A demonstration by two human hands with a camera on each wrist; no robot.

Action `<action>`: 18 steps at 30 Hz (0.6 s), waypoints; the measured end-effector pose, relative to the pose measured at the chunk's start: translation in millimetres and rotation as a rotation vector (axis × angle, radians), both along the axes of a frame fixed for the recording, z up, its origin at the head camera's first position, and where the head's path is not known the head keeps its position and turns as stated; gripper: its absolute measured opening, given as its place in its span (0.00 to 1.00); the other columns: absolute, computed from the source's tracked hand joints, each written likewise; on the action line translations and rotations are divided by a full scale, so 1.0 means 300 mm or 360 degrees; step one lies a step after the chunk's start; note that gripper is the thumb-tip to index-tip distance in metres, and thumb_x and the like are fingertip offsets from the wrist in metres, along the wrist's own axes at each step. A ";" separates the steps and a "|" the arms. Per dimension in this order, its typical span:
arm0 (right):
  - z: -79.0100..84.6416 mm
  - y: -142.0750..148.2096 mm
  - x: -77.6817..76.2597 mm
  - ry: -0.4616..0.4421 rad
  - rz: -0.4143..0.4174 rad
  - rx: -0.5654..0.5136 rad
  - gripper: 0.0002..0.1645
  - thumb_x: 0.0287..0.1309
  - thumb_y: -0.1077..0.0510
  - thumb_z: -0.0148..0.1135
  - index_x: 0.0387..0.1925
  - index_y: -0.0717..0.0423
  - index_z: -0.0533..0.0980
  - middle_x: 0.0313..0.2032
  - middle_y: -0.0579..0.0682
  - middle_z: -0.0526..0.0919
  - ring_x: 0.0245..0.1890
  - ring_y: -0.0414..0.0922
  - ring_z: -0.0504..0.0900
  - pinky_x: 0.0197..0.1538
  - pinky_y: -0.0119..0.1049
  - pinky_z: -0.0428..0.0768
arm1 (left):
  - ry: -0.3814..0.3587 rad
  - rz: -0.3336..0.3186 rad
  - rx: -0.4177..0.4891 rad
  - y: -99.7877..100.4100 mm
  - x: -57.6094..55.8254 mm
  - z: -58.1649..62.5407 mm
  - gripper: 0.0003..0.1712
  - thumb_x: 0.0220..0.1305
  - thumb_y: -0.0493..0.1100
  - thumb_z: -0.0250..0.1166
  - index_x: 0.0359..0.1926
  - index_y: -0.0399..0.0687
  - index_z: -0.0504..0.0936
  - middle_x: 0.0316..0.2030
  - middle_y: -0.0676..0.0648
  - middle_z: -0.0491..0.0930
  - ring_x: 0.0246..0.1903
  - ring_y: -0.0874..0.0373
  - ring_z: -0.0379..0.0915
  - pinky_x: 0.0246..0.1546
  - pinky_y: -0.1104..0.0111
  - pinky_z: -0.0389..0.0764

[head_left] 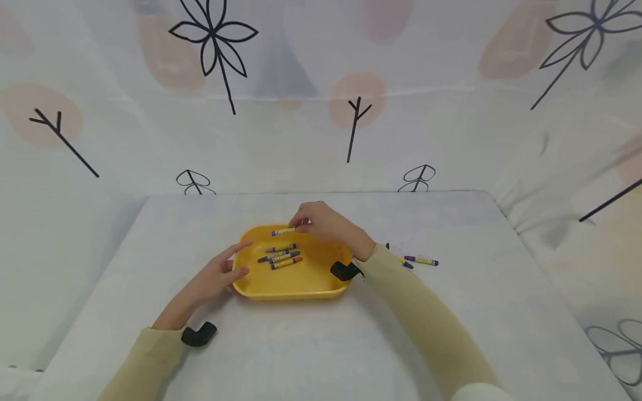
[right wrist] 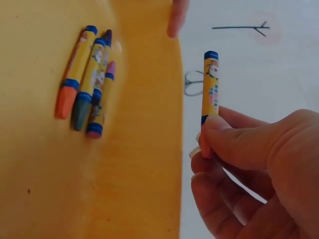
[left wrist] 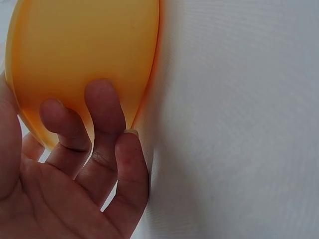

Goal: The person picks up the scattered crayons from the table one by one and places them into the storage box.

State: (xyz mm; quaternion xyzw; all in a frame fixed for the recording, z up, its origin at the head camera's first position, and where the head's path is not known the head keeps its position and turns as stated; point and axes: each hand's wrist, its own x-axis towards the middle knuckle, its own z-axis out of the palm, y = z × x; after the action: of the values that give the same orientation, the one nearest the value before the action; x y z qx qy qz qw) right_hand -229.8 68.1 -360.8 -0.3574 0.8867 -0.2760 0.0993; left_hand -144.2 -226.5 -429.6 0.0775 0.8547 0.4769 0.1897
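Note:
My right hand [head_left: 326, 220] pinches a crayon [right wrist: 211, 87] in a yellow wrapper with dark blue bands, its salmon end at my fingertips. In the head view it is over the far rim of a yellow tray [head_left: 301, 292]. Several crayons lie close together inside: an orange one [right wrist: 74, 74], a dark green one [right wrist: 89, 82], a purple-tipped one [right wrist: 108, 37] and a pink-tipped one [right wrist: 102, 102]. At the tray's left end, my left hand [head_left: 220, 273] grips the rim. Its curled fingers [left wrist: 104, 107] are against the tray's outside in the left wrist view.
On the white-covered table [head_left: 281, 345], right of the tray, lies a purple-tipped crayon [head_left: 421, 260]. Another crayon [head_left: 407, 265] beside it is partly hidden by my right sleeve [head_left: 416, 312]. A patterned cloth [head_left: 296, 133] hangs behind the table.

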 end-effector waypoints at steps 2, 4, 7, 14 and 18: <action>-0.010 -0.021 0.000 -0.0016 -0.0021 0.0028 0.12 0.65 0.63 0.63 0.47 0.55 0.85 0.42 0.46 0.82 0.44 0.42 0.78 0.50 0.33 0.76 | -0.0002 0.0000 -0.0003 0.001 0.000 0.000 0.37 0.71 0.46 0.62 0.76 0.59 0.57 0.39 0.41 0.80 0.30 0.52 0.73 0.30 0.63 0.75; -0.018 -0.037 0.004 -0.0002 -0.0028 0.0080 0.11 0.65 0.63 0.63 0.47 0.55 0.86 0.43 0.46 0.83 0.45 0.42 0.79 0.51 0.34 0.76 | 0.0000 -0.0003 -0.0008 0.003 0.000 0.001 0.38 0.71 0.47 0.62 0.77 0.59 0.57 0.41 0.41 0.80 0.30 0.53 0.74 0.31 0.63 0.75; -0.031 -0.053 0.016 0.0082 -0.0006 0.0224 0.10 0.66 0.62 0.63 0.46 0.53 0.86 0.43 0.46 0.83 0.45 0.43 0.79 0.52 0.35 0.76 | 0.0013 -0.0003 -0.0024 0.003 0.001 0.005 0.38 0.71 0.47 0.62 0.77 0.60 0.57 0.41 0.41 0.80 0.30 0.53 0.74 0.31 0.63 0.74; -0.046 -0.081 0.057 0.0362 -0.0037 0.0517 0.08 0.67 0.61 0.63 0.41 0.49 0.86 0.37 0.44 0.83 0.36 0.41 0.76 0.45 0.35 0.76 | 0.0031 -0.0010 -0.0029 0.006 0.007 0.016 0.37 0.72 0.47 0.62 0.76 0.60 0.57 0.36 0.42 0.79 0.28 0.52 0.72 0.29 0.64 0.72; -0.063 -0.100 0.061 0.0568 -0.0084 0.0639 0.08 0.66 0.61 0.62 0.31 0.48 0.83 0.28 0.43 0.78 0.28 0.41 0.69 0.36 0.33 0.72 | 0.0024 -0.0008 -0.0040 0.007 0.006 0.013 0.37 0.71 0.47 0.62 0.76 0.60 0.57 0.35 0.43 0.79 0.29 0.53 0.73 0.30 0.64 0.72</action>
State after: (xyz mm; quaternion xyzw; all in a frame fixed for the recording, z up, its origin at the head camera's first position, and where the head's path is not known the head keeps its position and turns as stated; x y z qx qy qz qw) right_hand -211.5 38.0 -379.8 -0.3502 0.9362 -0.0298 0.0031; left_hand -142.3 -224.4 -425.5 0.0808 0.8619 0.4650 0.1852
